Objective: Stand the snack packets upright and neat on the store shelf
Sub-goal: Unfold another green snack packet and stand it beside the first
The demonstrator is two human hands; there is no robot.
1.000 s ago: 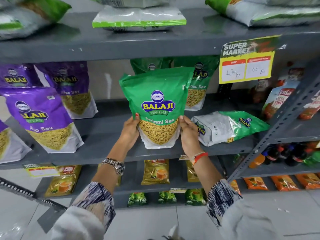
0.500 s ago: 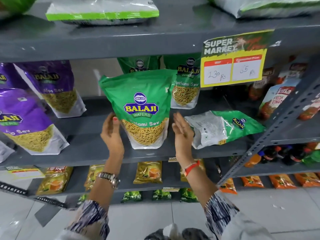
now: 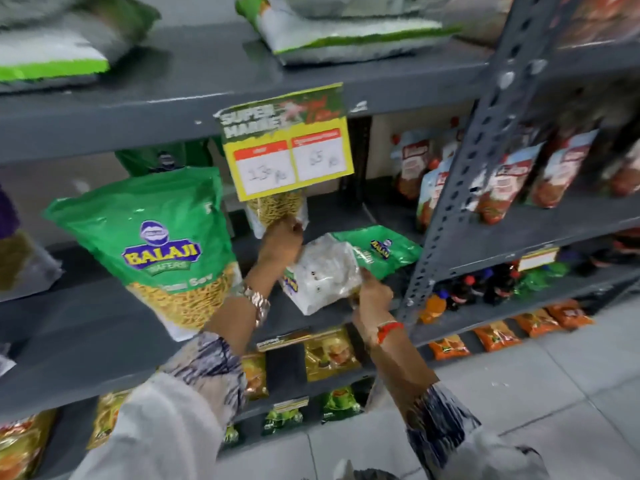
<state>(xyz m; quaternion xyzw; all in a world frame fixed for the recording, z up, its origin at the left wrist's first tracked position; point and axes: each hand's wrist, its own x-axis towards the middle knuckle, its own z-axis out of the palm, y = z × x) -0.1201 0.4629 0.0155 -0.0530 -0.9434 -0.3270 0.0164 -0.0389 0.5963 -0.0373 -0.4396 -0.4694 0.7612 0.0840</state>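
Note:
A green Balaji sev packet [image 3: 162, 244] stands upright on the grey middle shelf [image 3: 86, 327], free of my hands. To its right a second green-and-white packet [image 3: 346, 265] lies on its side, its clear bottom toward me. My left hand [image 3: 280, 242] grips its upper left edge. My right hand [image 3: 372, 294] holds its lower corner. Behind my left hand another sev packet [image 3: 277, 209] stands at the back, half hidden by a yellow price card [image 3: 287, 143].
A perforated grey upright post [image 3: 464, 181] borders the shelf on the right, with red sauce pouches [image 3: 509, 181] beyond it. Flat packets [image 3: 346, 36] lie on the top shelf. Small yellow and green packets [image 3: 329, 355] fill lower shelves. Grey floor tiles lie below right.
Both hands let go of the upright green packet and moved right onto the packet lying on its side. The view swung right as well.

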